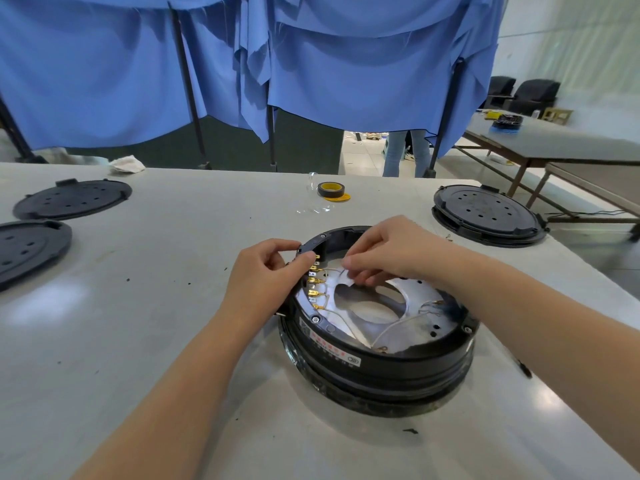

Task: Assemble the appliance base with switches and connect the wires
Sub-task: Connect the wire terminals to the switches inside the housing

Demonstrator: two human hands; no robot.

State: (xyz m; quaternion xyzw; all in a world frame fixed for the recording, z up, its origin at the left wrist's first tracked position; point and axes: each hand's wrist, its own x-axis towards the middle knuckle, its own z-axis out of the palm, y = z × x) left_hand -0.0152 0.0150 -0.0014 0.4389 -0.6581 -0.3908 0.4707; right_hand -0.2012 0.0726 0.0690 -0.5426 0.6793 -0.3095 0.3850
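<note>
On the base (377,344) rim, a red-printed label (325,342) (unreadable) sits below both hands, left (268,268) pinching a terminal (313,268), right (384,251) a wire (341,271).

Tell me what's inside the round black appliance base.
Inside the appliance base: a silver plate with cutouts, brass terminals along the left wall, thin white wires. The right hand hides the far part.

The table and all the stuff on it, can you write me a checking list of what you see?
Surface: pale table, dark specks.
Job's things: round black appliance base, open, brass terminals along its left inner wall.
Clutter: three black covers, tape roll, white rag.
Hands: left hand grips the rim; right hand pinches a wire.
Cables: thin white wires inside.
Surroundings: blue curtain, other tables.
</note>
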